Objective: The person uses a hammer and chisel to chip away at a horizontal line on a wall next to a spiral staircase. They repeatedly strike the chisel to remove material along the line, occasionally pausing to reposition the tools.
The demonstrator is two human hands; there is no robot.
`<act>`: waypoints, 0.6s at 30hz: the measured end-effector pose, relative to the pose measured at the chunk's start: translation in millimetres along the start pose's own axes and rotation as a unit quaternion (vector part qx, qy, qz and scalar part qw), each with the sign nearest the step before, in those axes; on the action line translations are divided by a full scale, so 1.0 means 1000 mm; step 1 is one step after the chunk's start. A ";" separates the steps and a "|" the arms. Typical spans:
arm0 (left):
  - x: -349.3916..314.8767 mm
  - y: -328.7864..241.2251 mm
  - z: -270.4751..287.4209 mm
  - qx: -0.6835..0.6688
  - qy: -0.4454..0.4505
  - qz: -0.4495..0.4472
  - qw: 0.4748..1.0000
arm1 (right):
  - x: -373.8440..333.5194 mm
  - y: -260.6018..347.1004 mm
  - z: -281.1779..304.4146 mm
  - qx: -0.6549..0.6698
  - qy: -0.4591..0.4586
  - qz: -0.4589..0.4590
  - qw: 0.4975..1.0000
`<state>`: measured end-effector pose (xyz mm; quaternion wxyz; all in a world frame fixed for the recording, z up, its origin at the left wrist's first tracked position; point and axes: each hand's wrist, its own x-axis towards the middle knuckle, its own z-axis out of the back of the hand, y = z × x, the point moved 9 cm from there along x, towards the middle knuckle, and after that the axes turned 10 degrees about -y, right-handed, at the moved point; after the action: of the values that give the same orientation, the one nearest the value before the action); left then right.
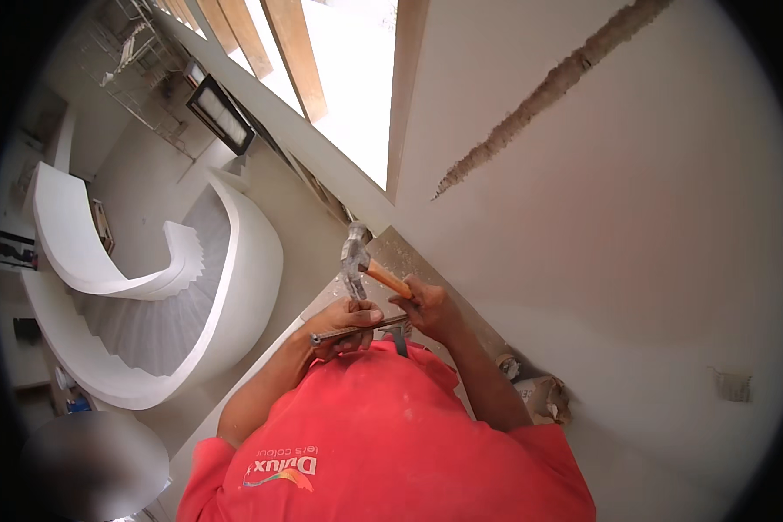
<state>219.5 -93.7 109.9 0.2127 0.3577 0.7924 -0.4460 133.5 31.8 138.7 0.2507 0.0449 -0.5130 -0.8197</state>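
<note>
My right hand [433, 311] is closed around the orange-brown handle of a claw hammer [355, 254]. The hammer's grey metal head points up and away from me, past my left hand. In front of my chest, my left hand [350, 324] grips a slim metal chisel [344, 332]. The chisel lies nearly level, its knobbed end sticking out to the left and its other end reaching toward my right hand. Both hands are close together above a dusty ledge [400, 248]. The lower fingers of my right hand are partly hidden.
A pale wall [618, 235] on the right carries a rough chiselled groove [539, 96]. A crumpled paper bag [546, 398] sits by my right elbow. Beyond the ledge's left edge is a drop to a white curved staircase [252, 261]. Ahead is a bright window opening [357, 78].
</note>
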 end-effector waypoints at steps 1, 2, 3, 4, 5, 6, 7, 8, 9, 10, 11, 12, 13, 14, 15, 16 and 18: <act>0.007 0.004 -0.001 0.024 -0.007 0.008 1.000 | -0.001 -0.003 0.009 0.002 -0.022 0.004 1.000; 0.013 0.007 -0.004 0.048 -0.014 0.015 0.999 | -0.004 -0.005 0.018 0.004 -0.043 0.009 0.999; 0.007 -0.004 -0.025 0.073 0.001 0.029 0.997 | -0.009 -0.009 0.028 0.002 -0.067 -0.001 0.998; 0.007 -0.002 -0.038 0.080 0.022 0.041 0.996 | -0.014 -0.013 0.035 0.003 -0.089 -0.011 0.996; 0.007 0.000 -0.048 0.087 0.044 0.052 0.994 | -0.020 -0.016 0.042 0.003 -0.110 -0.020 0.994; 0.008 0.004 -0.057 0.090 0.064 0.062 0.992 | -0.025 -0.020 0.050 0.004 -0.129 -0.028 0.991; 0.013 0.006 -0.062 0.117 0.070 0.038 0.990 | -0.030 -0.019 0.061 -0.041 -0.158 -0.014 0.986; 0.017 0.011 -0.064 0.120 0.077 0.030 0.989 | -0.036 -0.016 0.074 -0.087 -0.187 0.000 0.979; 0.020 0.016 -0.066 0.121 0.084 0.021 0.989 | -0.041 -0.012 0.087 -0.132 -0.214 0.015 0.968; 0.023 0.020 -0.067 0.121 0.089 0.012 0.989 | -0.045 0.003 0.105 -0.174 -0.253 0.067 0.949; 0.028 0.022 -0.061 0.106 0.054 -0.012 0.993 | -0.051 0.016 0.121 -0.214 -0.292 0.118 0.924; 0.034 0.024 -0.056 0.091 0.023 -0.034 0.995 | -0.065 0.003 0.139 -0.142 -0.334 0.071 0.929; 0.037 0.023 -0.052 0.076 -0.008 -0.053 0.996 | -0.074 -0.002 0.153 -0.070 -0.373 0.022 0.925; 0.041 0.020 -0.050 0.053 -0.022 -0.059 0.997 | -0.076 0.010 0.165 -0.079 -0.386 0.060 0.917; 0.047 0.012 -0.050 0.033 -0.034 -0.065 0.997 | -0.079 0.010 0.176 -0.029 -0.392 0.012 0.919; 0.053 0.003 -0.049 0.013 -0.047 -0.074 0.996 | -0.083 0.009 0.181 0.023 -0.396 -0.034 0.917; 0.075 -0.013 -0.044 0.001 -0.071 -0.091 0.993 | -0.087 0.030 0.183 0.062 -0.406 -0.047 0.910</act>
<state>160.0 -32.4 90.6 0.2266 0.2514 0.8039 -0.4891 159.5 210.6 234.3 -0.0211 -0.2528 -0.6175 -0.7445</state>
